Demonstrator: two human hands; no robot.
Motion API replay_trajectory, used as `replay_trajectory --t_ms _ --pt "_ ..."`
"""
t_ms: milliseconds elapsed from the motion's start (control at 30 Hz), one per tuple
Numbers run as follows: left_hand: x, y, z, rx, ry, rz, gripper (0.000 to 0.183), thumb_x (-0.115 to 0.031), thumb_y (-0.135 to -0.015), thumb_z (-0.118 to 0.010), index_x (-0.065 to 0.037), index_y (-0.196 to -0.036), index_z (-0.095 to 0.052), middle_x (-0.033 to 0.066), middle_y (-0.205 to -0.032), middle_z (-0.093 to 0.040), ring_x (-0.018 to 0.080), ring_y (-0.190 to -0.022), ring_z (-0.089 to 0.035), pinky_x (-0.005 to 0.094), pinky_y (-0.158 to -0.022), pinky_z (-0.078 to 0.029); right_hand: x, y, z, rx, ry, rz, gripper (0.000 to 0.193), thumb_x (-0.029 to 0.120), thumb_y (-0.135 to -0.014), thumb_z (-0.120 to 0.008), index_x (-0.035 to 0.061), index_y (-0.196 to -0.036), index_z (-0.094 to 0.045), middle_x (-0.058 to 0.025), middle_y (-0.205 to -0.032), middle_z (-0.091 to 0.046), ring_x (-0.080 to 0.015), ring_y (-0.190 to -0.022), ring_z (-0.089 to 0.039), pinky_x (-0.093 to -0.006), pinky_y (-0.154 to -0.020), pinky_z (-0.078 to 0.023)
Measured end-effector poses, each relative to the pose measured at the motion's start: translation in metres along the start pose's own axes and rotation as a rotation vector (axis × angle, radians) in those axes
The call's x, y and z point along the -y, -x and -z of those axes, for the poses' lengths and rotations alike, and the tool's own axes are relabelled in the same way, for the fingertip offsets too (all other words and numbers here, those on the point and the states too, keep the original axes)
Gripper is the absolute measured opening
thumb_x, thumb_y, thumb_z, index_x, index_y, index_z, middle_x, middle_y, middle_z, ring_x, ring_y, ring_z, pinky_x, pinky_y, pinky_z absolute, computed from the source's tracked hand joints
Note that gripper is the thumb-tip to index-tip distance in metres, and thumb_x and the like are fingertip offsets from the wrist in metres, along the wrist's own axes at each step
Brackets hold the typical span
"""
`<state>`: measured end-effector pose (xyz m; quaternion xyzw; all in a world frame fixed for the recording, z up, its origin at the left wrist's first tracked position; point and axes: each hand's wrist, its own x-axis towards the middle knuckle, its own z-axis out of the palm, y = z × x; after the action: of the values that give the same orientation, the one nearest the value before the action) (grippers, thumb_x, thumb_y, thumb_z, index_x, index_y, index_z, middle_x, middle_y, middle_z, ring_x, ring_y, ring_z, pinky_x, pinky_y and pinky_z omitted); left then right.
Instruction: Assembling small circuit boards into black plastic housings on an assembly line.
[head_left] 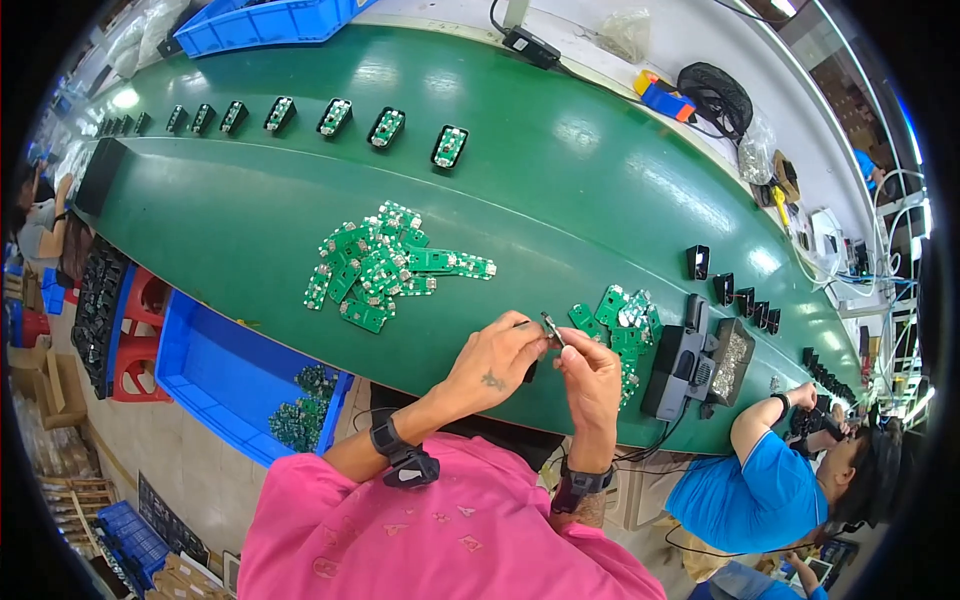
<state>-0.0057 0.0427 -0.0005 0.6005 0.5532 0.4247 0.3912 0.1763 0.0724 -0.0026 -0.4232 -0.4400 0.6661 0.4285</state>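
My left hand [490,362] and my right hand [588,385] meet over the front edge of the green bench, fingers closed. My right fingers pinch a small thin piece [553,328], dark with a pale edge; its kind is too small to tell. My left fingertips curl close beside it, and what they hold is mostly hidden, with only a bit of black showing under the hand. Loose green circuit boards [628,325] lie just beyond my right hand. A larger heap of circuit boards [375,262] is spread to the left of my hands.
Black casings with boards inside [386,128] line the bench's far side; black casings [698,262] stand at right. A black-grey device [676,370] sits beside a tray of small parts [733,360]. A blue bin [215,350] is at lower left. A co-worker in blue [765,490] sits at right.
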Motion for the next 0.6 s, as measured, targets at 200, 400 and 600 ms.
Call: replay_trajectory --t_ms 200,400,600 --pt "0.009 -0.001 0.004 0.03 0.102 0.065 0.015 -0.013 -0.094 -0.057 -0.001 -0.098 -0.063 0.0136 -0.095 -0.062 0.0304 -0.088 -0.063 0.039 -0.078 -0.05 0.006 0.007 -0.005 0.07 0.189 0.074 0.028 -0.006 -0.084 -0.07 -0.0049 -0.112 -0.07 -0.0114 -0.117 -0.063 -0.015 -0.102 -0.061 -0.0256 -0.084 -0.051" --pt "0.01 0.003 0.01 0.109 0.27 0.099 0.041 -0.008 -0.084 -0.067 -0.003 -0.121 -0.051 0.0118 -0.104 -0.059 0.021 -0.093 -0.061 0.0333 -0.081 -0.049 0.004 0.009 -0.007 0.133 0.381 0.175 0.035 -0.005 -0.082 -0.073 -0.0024 -0.117 -0.069 -0.0119 -0.117 -0.062 -0.0152 -0.103 -0.061 -0.0253 -0.084 -0.052" --pt "0.022 0.008 0.022 0.266 0.696 0.275 0.075 0.0 -0.082 -0.073 -0.007 -0.144 -0.031 0.0125 -0.13 -0.049 0.0144 -0.109 -0.058 0.0285 -0.085 -0.053 0.005 0.013 -0.014 0.082 0.466 0.151 0.055 -0.005 -0.076 -0.077 -0.0003 -0.128 -0.061 -0.0103 -0.116 -0.062 -0.0136 -0.096 -0.061 -0.0265 -0.081 -0.051"
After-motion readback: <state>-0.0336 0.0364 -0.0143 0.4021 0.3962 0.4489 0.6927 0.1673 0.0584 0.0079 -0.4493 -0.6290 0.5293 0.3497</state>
